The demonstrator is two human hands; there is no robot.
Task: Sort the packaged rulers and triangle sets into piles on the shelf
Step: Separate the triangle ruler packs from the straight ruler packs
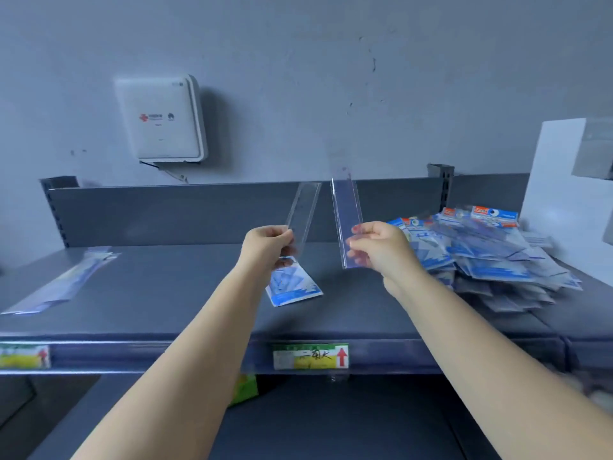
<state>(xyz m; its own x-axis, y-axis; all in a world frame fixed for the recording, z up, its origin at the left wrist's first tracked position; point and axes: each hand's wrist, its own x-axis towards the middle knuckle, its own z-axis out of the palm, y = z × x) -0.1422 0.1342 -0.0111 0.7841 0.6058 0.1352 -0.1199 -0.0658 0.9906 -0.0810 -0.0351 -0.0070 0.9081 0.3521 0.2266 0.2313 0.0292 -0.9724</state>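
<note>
My left hand point(270, 244) pinches the lower end of a clear ruler point(305, 210) that stands nearly upright above the grey shelf point(166, 293). My right hand point(378, 247) grips a clear plastic ruler sleeve point(345, 220), also held upright. Below my left hand a blue triangle-set packet point(292, 287) lies alone on the shelf. A small pile of long ruler packs point(56, 283) lies at the far left. At the right sits a large mixed heap of blue packets point(491, 254).
The shelf has a grey back panel point(166, 210) and a front rail with a price label point(310, 356). A white box point(162, 119) hangs on the wall. A white board point(564, 174) stands at the right end.
</note>
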